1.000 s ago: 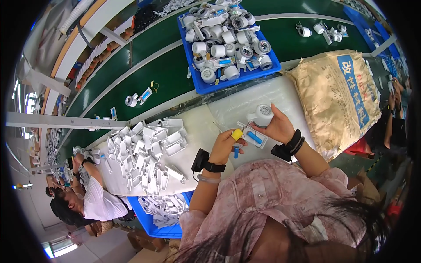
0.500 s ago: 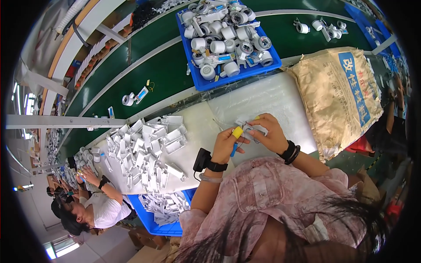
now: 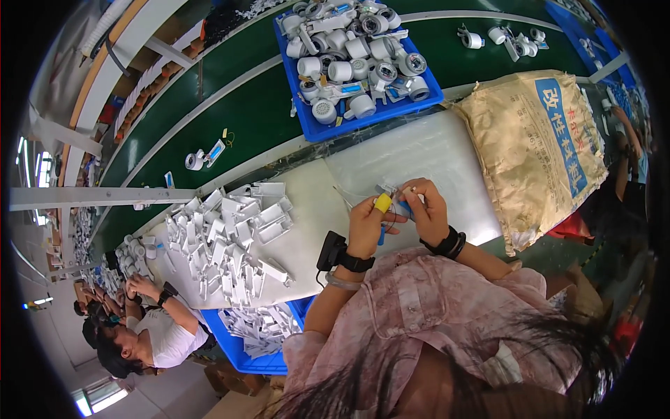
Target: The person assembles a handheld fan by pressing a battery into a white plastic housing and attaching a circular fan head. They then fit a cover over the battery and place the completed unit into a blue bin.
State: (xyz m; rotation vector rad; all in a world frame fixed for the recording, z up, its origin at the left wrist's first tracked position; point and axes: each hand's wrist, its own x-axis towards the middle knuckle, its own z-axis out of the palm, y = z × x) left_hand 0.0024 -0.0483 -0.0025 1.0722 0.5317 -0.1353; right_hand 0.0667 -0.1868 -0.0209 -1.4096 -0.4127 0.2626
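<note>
Over the plastic-covered bench, my left hand (image 3: 366, 229) is closed around a small yellow block-shaped part (image 3: 383, 202). Below it, a blue piece (image 3: 381, 236) pokes out under the fingers. My right hand (image 3: 428, 212) is closed in a pinch just to the right, its fingertips at thin wires and a small part too covered to name. Close beyond both hands lies a small clear or greyish piece (image 3: 384, 188). Left of my hands, white plastic shells (image 3: 237, 234) are spread in a loose pile.
A blue bin (image 3: 328, 133) of white round-headed parts sits at the green conveyor (image 3: 258, 119). A large paper sack (image 3: 502, 153) lies right. A blue crate (image 3: 244, 359) of white pieces stands below the bench edge. Another person (image 3: 164, 332) works at far left, below a metal bar (image 3: 105, 197).
My right hand's fingers have drawn together into a tighter pinch near the yellow part. The whole view has shifted slightly. At far left, the other person's hands have moved.
</note>
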